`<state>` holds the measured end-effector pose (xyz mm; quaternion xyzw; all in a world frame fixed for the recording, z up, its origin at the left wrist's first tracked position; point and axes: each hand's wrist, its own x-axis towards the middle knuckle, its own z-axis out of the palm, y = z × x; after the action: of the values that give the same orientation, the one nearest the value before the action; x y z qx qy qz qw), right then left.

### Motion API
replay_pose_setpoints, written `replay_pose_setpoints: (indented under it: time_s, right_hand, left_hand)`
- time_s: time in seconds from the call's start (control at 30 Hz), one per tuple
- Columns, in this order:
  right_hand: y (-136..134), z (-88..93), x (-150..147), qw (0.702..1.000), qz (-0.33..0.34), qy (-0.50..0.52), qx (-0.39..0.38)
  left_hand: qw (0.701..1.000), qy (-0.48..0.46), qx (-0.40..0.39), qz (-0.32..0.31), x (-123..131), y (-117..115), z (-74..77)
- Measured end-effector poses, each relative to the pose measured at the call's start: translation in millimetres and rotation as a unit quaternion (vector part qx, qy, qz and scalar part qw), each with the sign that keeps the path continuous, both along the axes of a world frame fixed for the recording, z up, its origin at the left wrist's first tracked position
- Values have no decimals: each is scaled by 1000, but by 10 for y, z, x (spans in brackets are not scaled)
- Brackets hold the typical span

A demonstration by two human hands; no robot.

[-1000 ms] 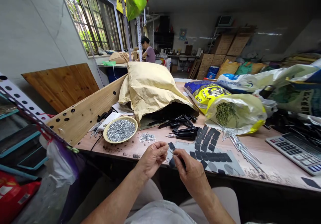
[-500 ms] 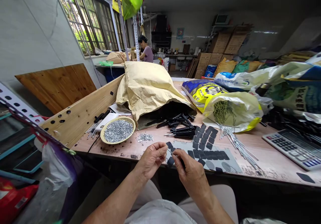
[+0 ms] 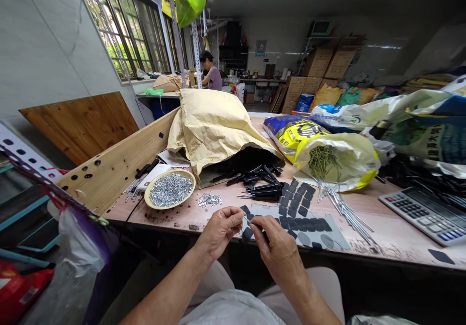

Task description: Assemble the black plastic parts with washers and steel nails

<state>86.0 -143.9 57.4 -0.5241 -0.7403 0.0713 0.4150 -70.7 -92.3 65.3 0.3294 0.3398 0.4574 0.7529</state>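
Observation:
Near the table's front edge, my left hand (image 3: 223, 230) and my right hand (image 3: 278, 242) are close together, both pinched. A thin metal rod (image 3: 248, 219) shows between the fingertips, its right end going into my right hand's grip. Whatever my left thumb and forefinger pinch at its left end is too small to make out. Something dark sits beneath my right fingers, mostly hidden. Just behind the hands, several black square pads (image 3: 304, 224) lie in rows on a grey sheet (image 3: 338, 233). Left of them are small metal nuts or washers (image 3: 210, 199), loose on the table.
A shallow bowl (image 3: 147, 201) of small metal pieces stands left. Behind are black-handled tools (image 3: 262, 189) and a large paper sack (image 3: 218, 116). To the right are a bag of thin rods (image 3: 349, 165), loose metal rods (image 3: 349, 216) and a calculator (image 3: 429, 218). Another person (image 3: 214, 78) sits far back.
Both hands stay pinched in nearly the same place, with the fingertips shifting only slightly. The whole view has moved a little; the things on the table lie as before.

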Motion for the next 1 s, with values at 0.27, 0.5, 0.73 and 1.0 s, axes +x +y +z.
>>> replay_pose_setpoints:
  time_s: [0.27, 0.5, 0.73, 1.0]
  right_hand:
    - [17, 59, 32, 988, 47, 103, -107]
    - [30, 49, 31, 958, 79, 177, -210]
    - [44, 56, 27, 992, 44, 82, -90]
    - [37, 49, 19, 961, 79, 166, -205]
  left_hand:
    - [1000, 11, 19, -1, -18, -2, 24]
    - [1000, 15, 16, -3, -1, -9, 18]
    - [999, -30, -18, -16, 35, -13, -66]
    - [1000, -17, 6, -17, 44, 2, -78]
